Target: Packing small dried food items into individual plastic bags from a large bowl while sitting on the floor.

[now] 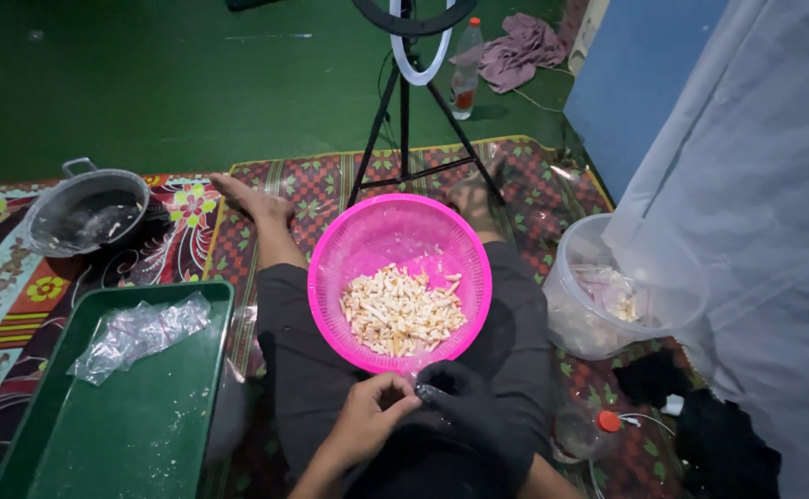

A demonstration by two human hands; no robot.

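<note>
Pink basket [367, 242]: on the lap, holding pale snack pieces [401, 310], just beyond both hands. Left hand [373, 413]: bare, fingers curled, pinching the right glove's fingertip. Right hand [460, 399]: black-gloved, palm down, loosely curled, holding nothing. Green tray [136, 416] with clear plastic bags [136, 333]: at left.

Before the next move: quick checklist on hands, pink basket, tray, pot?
1. Left hand bare, fingers at the right hand's glove: ok.
2. Right hand in a black glove; fit at the fingertips: cannot tell.
3. Pink basket upright between the legs, pale pieces heaped inside: ok.
4. Either hand holding a piece: cannot tell.
5. Green tray beside the left leg, holding only a crumpled clear bag and crumbs: ok.
6. Metal pot upright on the mat; contents: cannot tell.
</note>
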